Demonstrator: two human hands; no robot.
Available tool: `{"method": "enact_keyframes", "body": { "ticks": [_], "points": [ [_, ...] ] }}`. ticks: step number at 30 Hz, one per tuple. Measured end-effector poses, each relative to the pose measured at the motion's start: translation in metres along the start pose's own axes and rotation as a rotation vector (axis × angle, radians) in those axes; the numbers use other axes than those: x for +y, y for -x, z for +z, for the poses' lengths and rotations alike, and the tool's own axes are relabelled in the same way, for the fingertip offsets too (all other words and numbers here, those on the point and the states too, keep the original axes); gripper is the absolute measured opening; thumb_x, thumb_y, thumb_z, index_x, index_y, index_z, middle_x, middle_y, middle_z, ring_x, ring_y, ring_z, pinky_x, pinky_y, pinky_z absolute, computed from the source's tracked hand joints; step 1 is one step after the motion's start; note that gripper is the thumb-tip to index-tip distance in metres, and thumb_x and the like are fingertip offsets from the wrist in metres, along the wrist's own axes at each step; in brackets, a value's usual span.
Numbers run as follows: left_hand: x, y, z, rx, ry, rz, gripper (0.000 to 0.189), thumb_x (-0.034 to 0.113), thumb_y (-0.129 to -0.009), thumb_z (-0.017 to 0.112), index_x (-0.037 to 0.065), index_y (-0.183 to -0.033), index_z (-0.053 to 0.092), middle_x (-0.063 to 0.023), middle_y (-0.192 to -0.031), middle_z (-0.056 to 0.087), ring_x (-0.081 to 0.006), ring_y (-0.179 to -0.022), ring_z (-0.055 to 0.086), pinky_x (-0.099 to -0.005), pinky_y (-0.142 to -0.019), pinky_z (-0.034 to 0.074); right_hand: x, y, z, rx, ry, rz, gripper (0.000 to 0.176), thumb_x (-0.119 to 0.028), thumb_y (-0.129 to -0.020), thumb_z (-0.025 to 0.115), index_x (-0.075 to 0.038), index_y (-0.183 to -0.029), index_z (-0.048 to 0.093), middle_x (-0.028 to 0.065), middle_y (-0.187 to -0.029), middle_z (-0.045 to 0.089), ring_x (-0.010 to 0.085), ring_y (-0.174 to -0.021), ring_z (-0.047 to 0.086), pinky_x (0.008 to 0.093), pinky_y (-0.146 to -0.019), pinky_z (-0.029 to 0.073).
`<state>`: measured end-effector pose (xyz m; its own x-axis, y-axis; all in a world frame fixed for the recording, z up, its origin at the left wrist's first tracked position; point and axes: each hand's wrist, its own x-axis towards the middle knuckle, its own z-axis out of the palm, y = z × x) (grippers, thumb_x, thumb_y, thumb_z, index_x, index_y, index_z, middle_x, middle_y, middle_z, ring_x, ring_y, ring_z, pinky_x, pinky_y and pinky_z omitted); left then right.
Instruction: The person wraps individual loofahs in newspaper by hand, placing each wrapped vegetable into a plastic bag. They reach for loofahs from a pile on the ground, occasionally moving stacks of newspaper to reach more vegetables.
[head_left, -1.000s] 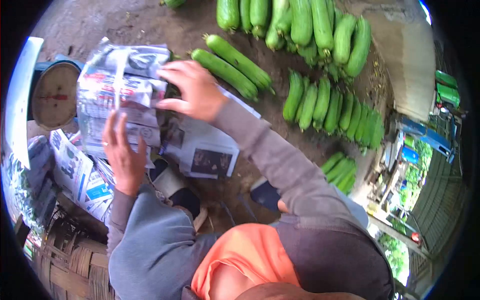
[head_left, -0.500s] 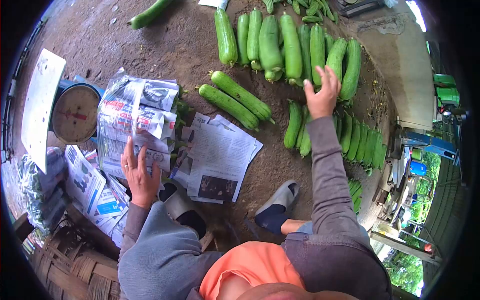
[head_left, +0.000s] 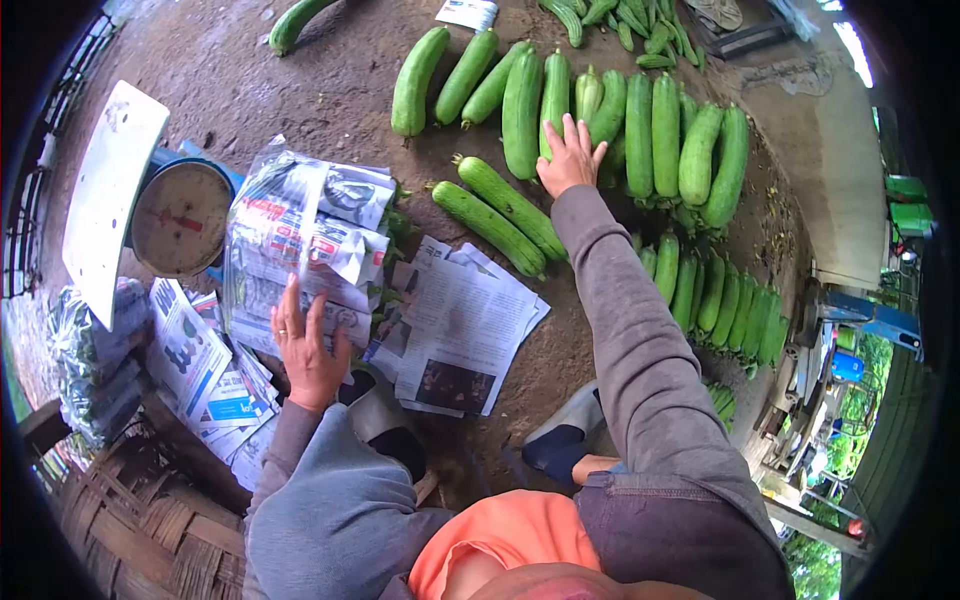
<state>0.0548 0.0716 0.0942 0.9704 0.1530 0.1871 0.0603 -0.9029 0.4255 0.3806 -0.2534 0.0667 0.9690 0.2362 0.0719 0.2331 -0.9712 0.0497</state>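
My left hand [head_left: 311, 350] rests with spread fingers on the near side of a clear plastic bag [head_left: 300, 235] filled with newspaper-wrapped bundles. Green leafy ends stick out at the bag's right side. My right hand [head_left: 572, 158] reaches over the row of large green gourds [head_left: 522, 115], fingers apart, at the lower part of a gourd in the middle; whether it touches is unclear. Two speckled gourds [head_left: 490, 228] lie between the bag and my right arm. Loose newspaper sheets [head_left: 465, 320] lie on the ground in front of my feet.
A dial scale [head_left: 180, 218] with a white plate [head_left: 112, 190] stands left of the bag. More newspapers [head_left: 190, 350], a packed plastic bag [head_left: 95, 370] and a woven basket [head_left: 150, 520] are at the lower left. Smaller gourds [head_left: 712, 292] line the right; more lie at the top.
My right hand has moved left along the gourd row, from its right part to its middle. Several gourds at the row's left lie farther left and more slanted. The view has shifted slightly.
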Motion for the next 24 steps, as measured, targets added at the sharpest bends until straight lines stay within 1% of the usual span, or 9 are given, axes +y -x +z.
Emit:
{"method": "enact_keyframes", "body": {
  "ticks": [3,6,10,13,15,16,20,22,24],
  "points": [
    [-0.001,0.000,-0.001,-0.004,-0.006,-0.005,0.061,0.012,-0.071,0.067,0.008,-0.129,0.048,-0.0214,-0.150,0.027,-0.0389,-0.137,0.029,-0.0534,-0.110,0.020,-0.005,0.000,0.000,-0.021,-0.033,0.026,0.061,-0.033,-0.081,0.064,-0.026,-0.139,0.046,0.0076,-0.153,0.028,0.0271,-0.143,0.021,0.0682,-0.110,0.007],
    [-0.001,0.001,0.001,0.004,-0.002,0.002,0.060,0.014,-0.072,0.067,0.008,-0.129,0.048,-0.0208,-0.150,0.028,-0.0383,-0.137,0.029,-0.0526,-0.111,0.019,-0.012,0.001,-0.001,0.014,-0.094,-0.043,0.055,-0.033,-0.083,0.063,-0.027,-0.136,0.050,0.0075,-0.150,0.035,0.0262,-0.142,0.025,0.0697,-0.108,0.011],
    [-0.003,0.002,0.002,0.013,0.013,0.000,0.060,0.014,-0.072,0.066,0.009,-0.130,0.048,-0.0208,-0.150,0.029,-0.0374,-0.138,0.029,-0.0524,-0.111,0.019,-0.038,0.031,-0.015,0.046,-0.281,-0.316,0.045,-0.024,-0.081,0.066,-0.020,-0.126,0.060,0.0090,-0.144,0.043,0.0319,-0.136,0.033,0.0600,-0.112,0.019],
    [-0.004,0.001,0.002,0.026,0.008,0.009,0.060,0.014,-0.073,0.066,0.009,-0.130,0.049,-0.0208,-0.150,0.028,-0.0369,-0.138,0.029,-0.0522,-0.111,0.019,-0.057,0.067,-0.024,-0.024,-0.389,-0.388,0.039,-0.021,-0.079,0.068,-0.016,-0.118,0.064,0.0107,-0.140,0.047,0.0319,-0.132,0.038,0.0533,-0.111,0.025],
    [-0.002,0.001,0.002,0.014,0.006,0.000,0.060,0.014,-0.073,0.066,0.010,-0.130,0.049,-0.0207,-0.150,0.028,-0.0368,-0.138,0.029,-0.0522,-0.112,0.018,-0.056,0.086,-0.025,0.018,-0.460,-0.390,0.037,-0.020,-0.077,0.069,-0.015,-0.114,0.066,0.0102,-0.137,0.048,0.0308,-0.130,0.040,0.0546,-0.108,0.028],
    [-0.001,0.002,0.003,0.011,0.008,-0.003,0.060,0.014,-0.073,0.066,0.010,-0.130,0.049,-0.0207,-0.150,0.028,-0.0369,-0.138,0.029,-0.0522,-0.112,0.018,-0.053,0.093,-0.025,0.038,-0.493,-0.387,0.037,-0.020,-0.076,0.070,-0.015,-0.112,0.066,0.0099,-0.136,0.049,0.0303,-0.129,0.041,0.0553,-0.107,0.030],
    [-0.001,0.001,0.001,0.016,0.008,-0.002,0.060,0.014,-0.072,0.066,0.009,-0.129,0.049,-0.0205,-0.150,0.027,-0.0372,-0.137,0.030,-0.0525,-0.111,0.019,-0.018,0.092,-0.040,0.158,-0.501,-0.182,0.037,-0.016,-0.074,0.069,-0.011,-0.111,0.066,0.0126,-0.124,0.054,0.0313,-0.117,0.050,0.0408,-0.102,0.040],
    [-0.002,0.002,0.003,0.022,0.003,0.005,0.060,0.014,-0.072,0.066,0.008,-0.129,0.049,-0.0205,-0.151,0.027,-0.0372,-0.137,0.030,-0.0526,-0.111,0.019,0.014,0.076,-0.036,0.258,-0.639,0.023,0.037,-0.012,-0.073,0.071,-0.010,-0.110,0.064,0.0133,-0.116,0.055,0.0322,-0.112,0.052,0.0417,-0.098,0.043],
    [-0.002,0.001,0.002,0.014,0.004,0.008,0.061,0.012,-0.071,0.066,0.008,-0.129,0.048,-0.0207,-0.151,0.026,-0.0372,-0.138,0.029,-0.0531,-0.111,0.019,0.045,0.058,-0.037,0.341,-0.430,0.014,0.045,-0.010,-0.072,0.071,-0.011,-0.115,0.060,0.0130,-0.118,0.053,0.0324,-0.113,0.050,0.0419,-0.098,0.042]
  ]
}}
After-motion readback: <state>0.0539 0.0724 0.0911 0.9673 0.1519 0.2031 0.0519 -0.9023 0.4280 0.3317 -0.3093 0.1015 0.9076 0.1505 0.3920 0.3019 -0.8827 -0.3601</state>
